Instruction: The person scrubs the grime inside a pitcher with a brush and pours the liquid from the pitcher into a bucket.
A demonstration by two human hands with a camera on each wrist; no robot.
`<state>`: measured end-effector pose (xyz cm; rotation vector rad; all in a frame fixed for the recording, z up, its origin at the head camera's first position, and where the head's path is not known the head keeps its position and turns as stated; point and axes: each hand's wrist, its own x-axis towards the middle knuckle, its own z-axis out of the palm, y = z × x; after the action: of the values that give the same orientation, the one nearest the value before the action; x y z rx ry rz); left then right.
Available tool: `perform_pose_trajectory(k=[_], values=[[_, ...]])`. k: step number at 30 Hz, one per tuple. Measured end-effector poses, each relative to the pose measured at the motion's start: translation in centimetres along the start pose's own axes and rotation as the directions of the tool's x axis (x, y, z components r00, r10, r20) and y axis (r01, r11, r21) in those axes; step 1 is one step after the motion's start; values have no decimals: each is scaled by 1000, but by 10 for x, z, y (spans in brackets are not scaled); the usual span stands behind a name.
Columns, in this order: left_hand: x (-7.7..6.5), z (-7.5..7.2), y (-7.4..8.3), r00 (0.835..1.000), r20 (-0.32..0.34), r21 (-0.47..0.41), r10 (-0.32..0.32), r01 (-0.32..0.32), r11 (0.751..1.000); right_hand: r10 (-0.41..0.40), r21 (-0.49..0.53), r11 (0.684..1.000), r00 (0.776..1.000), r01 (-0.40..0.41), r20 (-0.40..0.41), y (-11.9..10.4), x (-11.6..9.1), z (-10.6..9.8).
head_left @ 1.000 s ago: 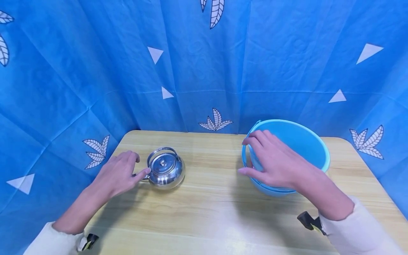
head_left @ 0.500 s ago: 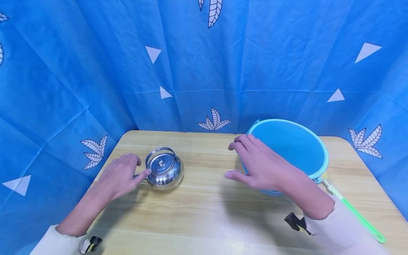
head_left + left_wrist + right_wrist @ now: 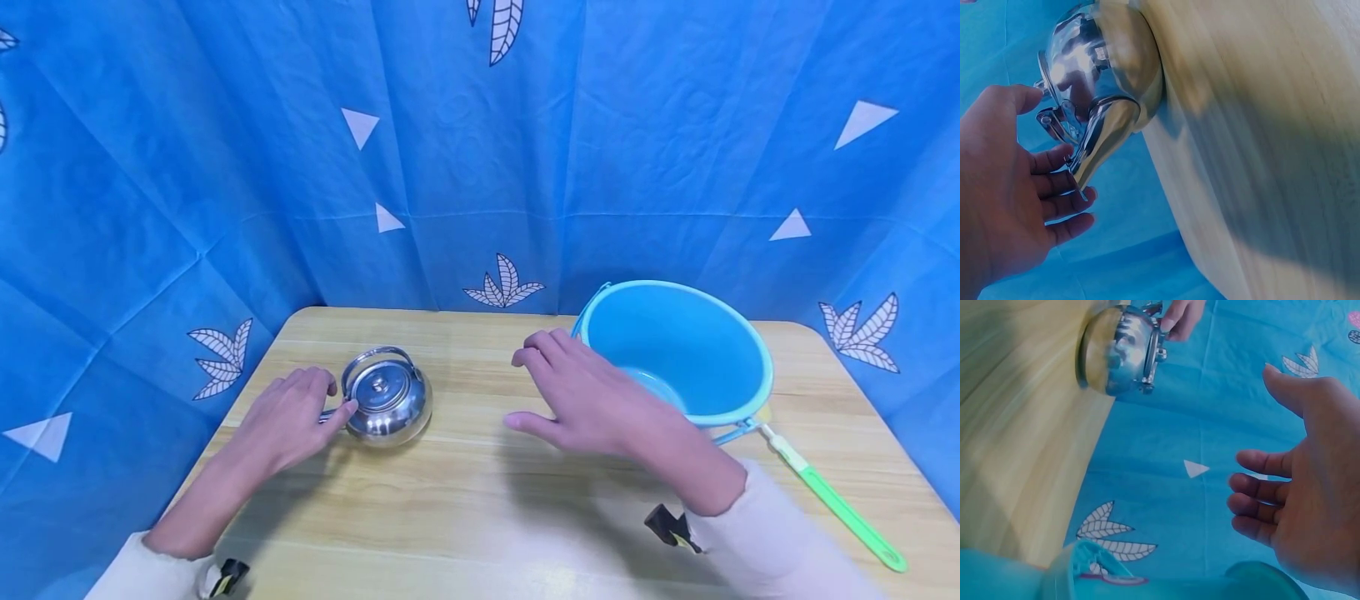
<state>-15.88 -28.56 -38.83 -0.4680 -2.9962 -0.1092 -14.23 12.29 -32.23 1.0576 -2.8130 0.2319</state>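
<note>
A shiny steel teapot (image 3: 397, 421) with a raised hoop handle stands upright on the left half of the table. My left hand (image 3: 288, 421) is at its spout side, thumb close to the lid. In the left wrist view the fingers lie loosely extended by the spout (image 3: 1107, 134); whether they touch it I cannot tell. Over the table, left of a light blue bucket (image 3: 675, 333), my right hand (image 3: 585, 400) holds nothing, its fingers loosely bent and thumb apart. My right hand and forearm hide part of the bucket's near left side.
A long tool with a green handle (image 3: 847, 508) lies on the wooden table (image 3: 465, 500) at the right, its far end hidden behind the bucket. Blue patterned curtain (image 3: 480, 167) closes off the back and sides.
My right hand has moved left, away from above the bucket, uncovering more of the bucket's inside and the green-handled tool. The left hand has hardly moved and the teapot stays put.
</note>
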Motion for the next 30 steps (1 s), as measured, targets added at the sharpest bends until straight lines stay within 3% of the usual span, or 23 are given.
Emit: perform_pose_trajectory(k=[11, 17, 30], values=[[0, 4, 3, 1000, -20, -3, -5, 5, 1000, -37, 1, 999, 999, 37, -9, -5, 12, 12], [1, 4, 4, 1000, -21, -7, -12, 11, 1000, -25, 8, 1000, 999, 25, 30, -8, 17, 17], [1, 13, 6, 999, -53, -43, 0, -2, 999, -83, 51, 996, 994, 80, 68, -17, 33, 29]])
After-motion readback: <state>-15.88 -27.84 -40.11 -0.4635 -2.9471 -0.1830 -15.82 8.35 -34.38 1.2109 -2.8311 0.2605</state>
